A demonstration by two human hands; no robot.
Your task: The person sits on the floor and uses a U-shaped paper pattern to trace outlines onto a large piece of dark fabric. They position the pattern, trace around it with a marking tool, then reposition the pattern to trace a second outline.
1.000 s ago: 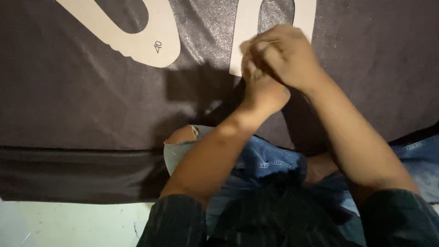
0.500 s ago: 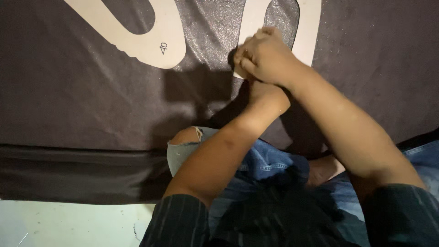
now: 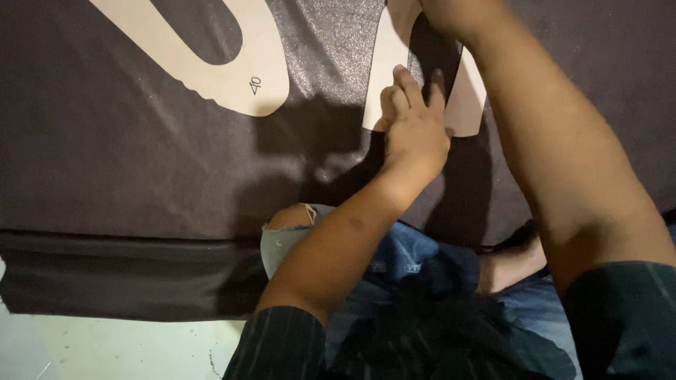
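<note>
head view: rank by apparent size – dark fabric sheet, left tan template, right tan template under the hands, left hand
1. dark fabric sheet, fills most of the view.
2. left tan template, cut off by the top edge.
3 and 4, unsure: right tan template and left hand look alike in size; the hands cover much of the template.

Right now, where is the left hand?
In the head view, the left hand lies flat, upper centre-right, pressing the tan U-shaped template onto the dark fabric.
</note>
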